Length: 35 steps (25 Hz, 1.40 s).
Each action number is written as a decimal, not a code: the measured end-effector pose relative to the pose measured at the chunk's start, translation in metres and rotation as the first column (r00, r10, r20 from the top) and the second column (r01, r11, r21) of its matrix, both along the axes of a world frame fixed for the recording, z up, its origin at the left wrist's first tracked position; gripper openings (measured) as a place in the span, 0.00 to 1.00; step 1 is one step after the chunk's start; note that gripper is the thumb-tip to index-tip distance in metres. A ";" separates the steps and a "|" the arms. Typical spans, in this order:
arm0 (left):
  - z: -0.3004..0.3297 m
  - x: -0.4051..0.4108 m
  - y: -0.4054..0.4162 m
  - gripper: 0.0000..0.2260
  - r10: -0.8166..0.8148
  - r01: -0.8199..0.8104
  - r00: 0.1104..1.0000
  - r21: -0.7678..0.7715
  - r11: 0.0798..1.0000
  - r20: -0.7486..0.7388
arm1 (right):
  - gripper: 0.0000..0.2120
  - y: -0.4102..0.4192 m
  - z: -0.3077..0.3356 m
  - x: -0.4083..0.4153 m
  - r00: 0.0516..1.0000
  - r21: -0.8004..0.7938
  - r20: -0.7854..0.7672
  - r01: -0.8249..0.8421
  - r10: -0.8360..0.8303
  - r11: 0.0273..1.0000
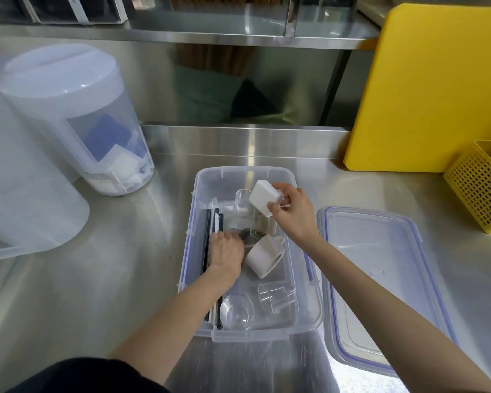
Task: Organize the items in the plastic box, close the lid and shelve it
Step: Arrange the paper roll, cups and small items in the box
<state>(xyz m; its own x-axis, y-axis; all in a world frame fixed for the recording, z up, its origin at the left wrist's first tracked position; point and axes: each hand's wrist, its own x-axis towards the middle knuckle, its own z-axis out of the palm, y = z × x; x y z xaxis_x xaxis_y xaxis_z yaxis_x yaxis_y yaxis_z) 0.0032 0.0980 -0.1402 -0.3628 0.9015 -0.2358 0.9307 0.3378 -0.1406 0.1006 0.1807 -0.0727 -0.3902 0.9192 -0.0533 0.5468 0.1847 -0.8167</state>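
A clear plastic box (304, 321) with blue clips stands open on the steel counter. My right hand (291, 211) holds a white cup (264, 199) tilted above the box's far half. My left hand (226, 253) reaches down inside, its fingers closed around small dark items I cannot make out, beside long black and white sticks (209, 222) along the left wall. A second white cup (262, 258) lies on its side in the middle. Two clear cups (237, 312) (275, 297) lie near the front; another clear cup (243, 204) stands at the back. The lid (380, 285) lies right of the box.
Two large translucent pitchers (77, 117) (20, 199) stand at the left. A yellow cutting board (434, 89) leans against the back right, with a yellow perforated basket (482, 191) in front of it. A steel shelf (210, 38) runs above the counter's back.
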 end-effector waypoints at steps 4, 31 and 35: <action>0.004 -0.004 -0.003 0.14 0.024 -0.025 0.999 0.036 0.999 0.031 | 0.20 -0.002 0.001 0.002 1.000 -0.007 -0.002 0.009 -0.009 1.000; 0.046 0.004 -0.050 0.08 0.417 -0.707 0.164 -0.188 0.682 0.894 | 0.20 -0.025 0.021 0.016 0.997 -0.020 -0.080 0.011 -0.012 1.000; 0.043 0.008 -0.055 0.14 0.438 -0.760 0.022 -0.269 0.591 0.899 | 0.20 -0.030 0.019 0.018 0.996 -0.026 -0.087 0.005 -0.007 1.000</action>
